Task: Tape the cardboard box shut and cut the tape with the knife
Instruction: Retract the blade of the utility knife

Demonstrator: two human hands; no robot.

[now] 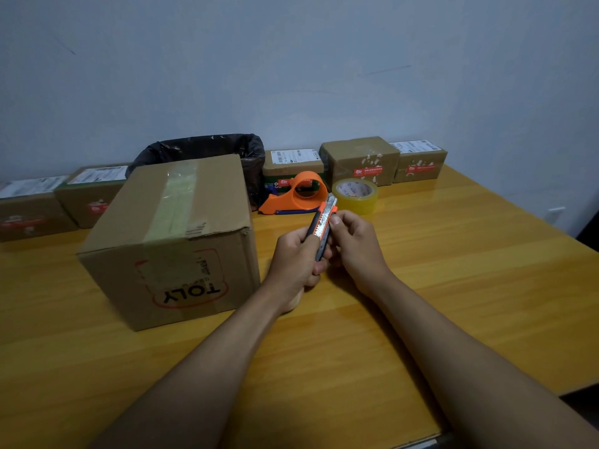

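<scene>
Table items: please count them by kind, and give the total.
Large cardboard box: 1
Small parcels: 5
Tape roll: 1
Orange tape dispenser: 1
Utility knife, held in both hands: 1
Bag-lined bin: 1
Total: 10

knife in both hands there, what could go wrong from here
The right hand has its thumb on the knife near the blade end, so a slip while working the slider could nick a finger. The left hand grips only the handle's rear, so a hard push may twist it loose. The tip points toward the tape roll and could gouge it if it lurches forward.
</scene>
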